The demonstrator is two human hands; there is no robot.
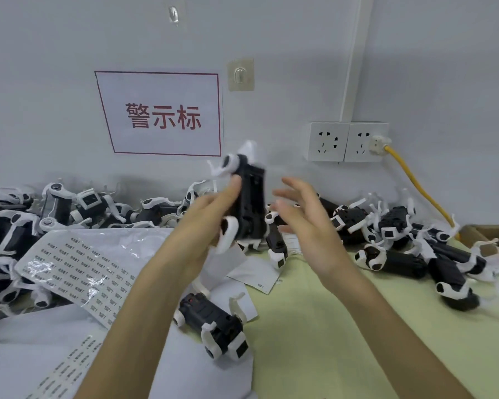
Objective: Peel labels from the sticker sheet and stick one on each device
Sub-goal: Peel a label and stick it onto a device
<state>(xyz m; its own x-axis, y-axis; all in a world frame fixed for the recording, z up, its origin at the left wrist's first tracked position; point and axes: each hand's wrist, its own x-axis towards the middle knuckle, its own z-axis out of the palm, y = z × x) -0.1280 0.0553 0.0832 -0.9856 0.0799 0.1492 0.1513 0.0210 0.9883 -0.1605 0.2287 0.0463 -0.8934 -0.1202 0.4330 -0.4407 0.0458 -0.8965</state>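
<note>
Label strip (67,370) lies at 7 o'clock beside the left forearm. At centre, the left hand (211,226) grips the held device (249,203) upright. The right hand (308,226), fingers spread, hovers just beside it at 3 o'clock. The forearm covers the right edge of the sticker sheet (78,263) at 9 o'clock. A loose device (213,326) lies at 6, and the left pile (15,220) and right pile (401,240) flank them.

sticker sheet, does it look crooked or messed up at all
Yes. The sticker sheet lies askew, its left edge riding up on the left pile of devices, and its glossy film looks wrinkled near the middle. One device lies alone, away from that pile.
</note>
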